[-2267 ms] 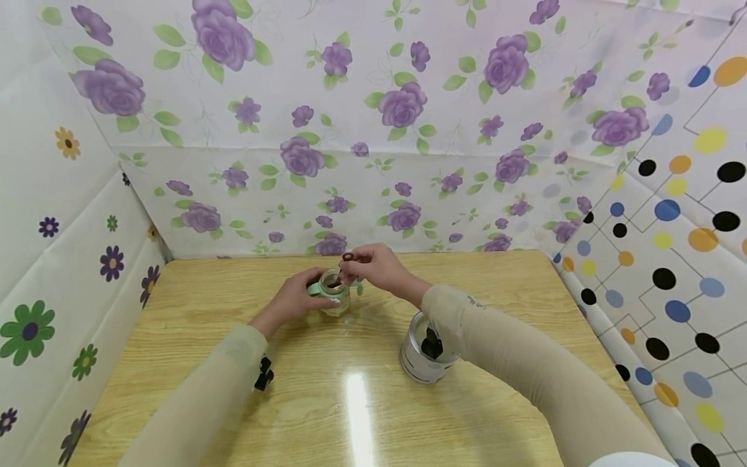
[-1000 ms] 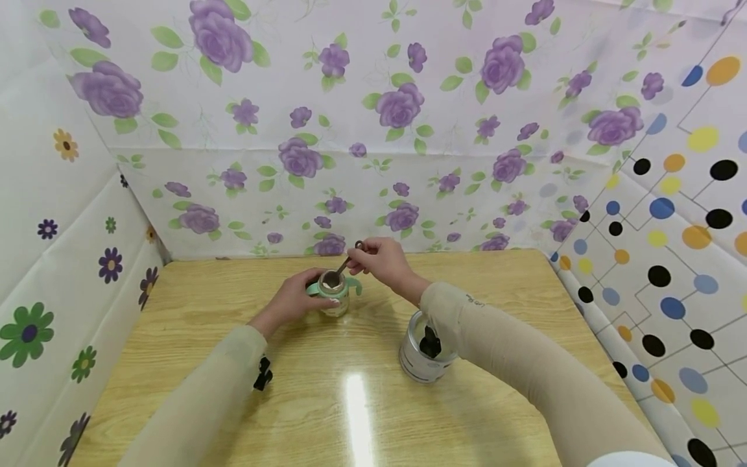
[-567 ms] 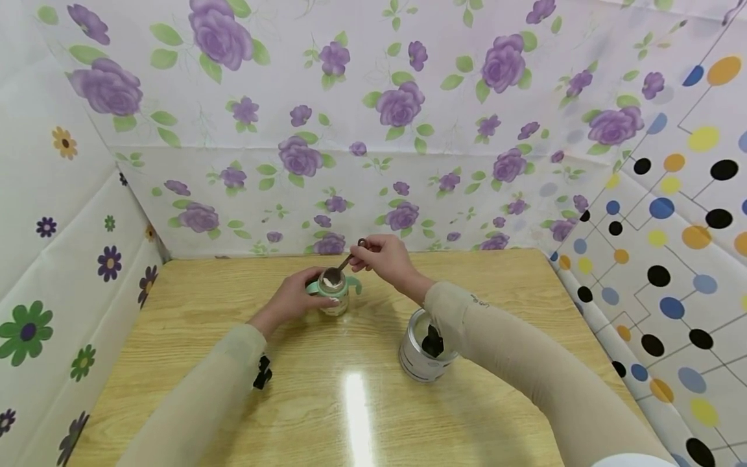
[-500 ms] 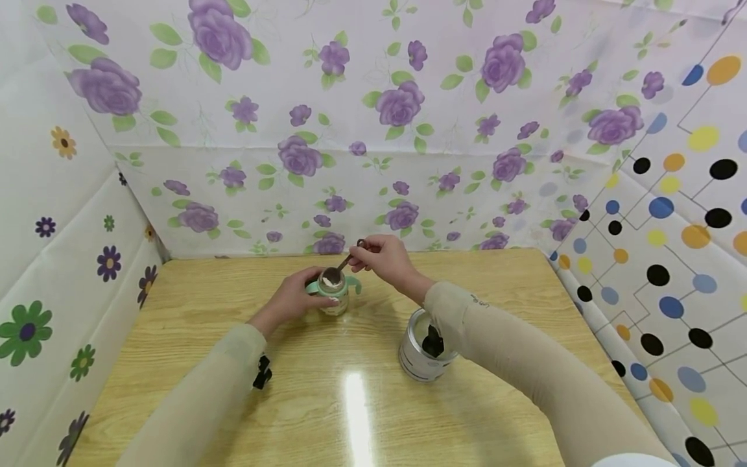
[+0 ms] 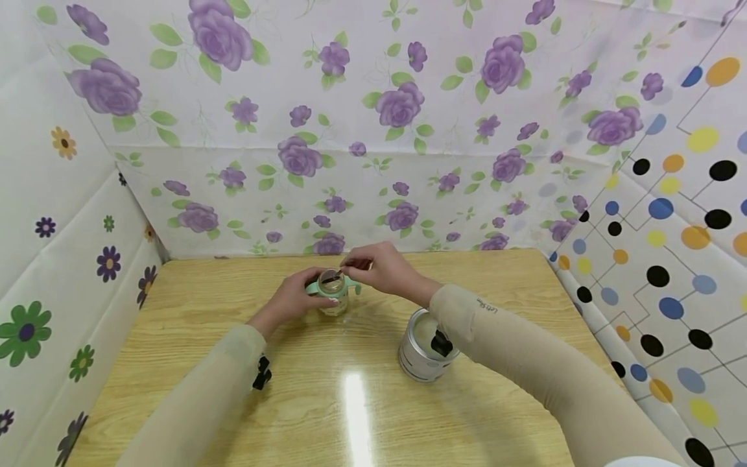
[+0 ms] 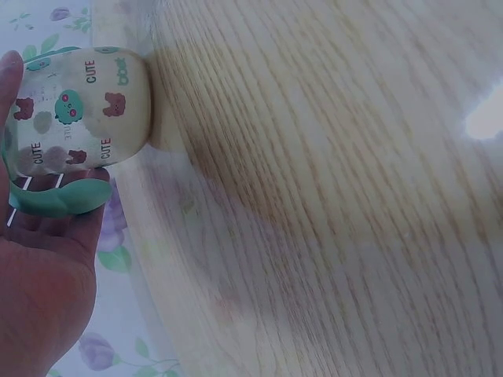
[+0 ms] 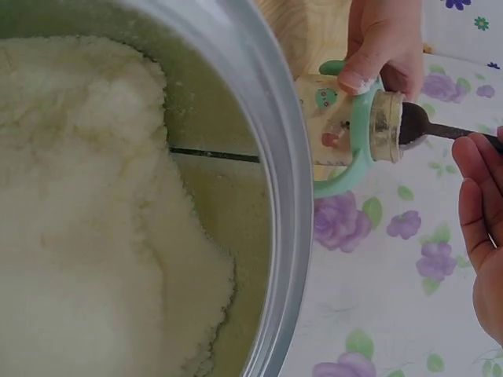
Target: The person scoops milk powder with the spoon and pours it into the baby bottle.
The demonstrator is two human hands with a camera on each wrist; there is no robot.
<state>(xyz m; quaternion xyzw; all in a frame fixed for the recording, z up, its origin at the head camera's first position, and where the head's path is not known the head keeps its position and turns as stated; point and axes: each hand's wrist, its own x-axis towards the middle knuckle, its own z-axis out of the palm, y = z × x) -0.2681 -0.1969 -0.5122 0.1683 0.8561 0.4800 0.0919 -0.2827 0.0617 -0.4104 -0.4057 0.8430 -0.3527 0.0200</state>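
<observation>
A baby bottle [image 5: 334,307] with green handles and an uncovered mouth stands upright on the table. My left hand [image 5: 292,299] grips it around the side, thumb in front; printed bears and "CUTE" show on the bottle [image 6: 82,114] in the left wrist view. White powder dusts that thumb in the right wrist view. My right hand [image 5: 382,267] pinches the handle of a dark brown spoon [image 7: 414,122], whose bowl sits at the bottle's mouth, partly hidden inside the rim. Below my right forearm stands an uncovered tin [image 5: 417,360] holding pale powder [image 7: 94,204].
The wooden table [image 5: 280,415] meets a purple-flowered cloth [image 5: 257,194] behind the bottle. Patterned cloths also hang at the left and right. Black straps show under each sleeve, the right one [image 5: 441,344] over the tin's rim.
My right hand has lowered and turned, tipping the spoon at the bottle's mouth; white powder seen there half a second ago no longer shows clearly. My left hand and the bottle have stayed put.
</observation>
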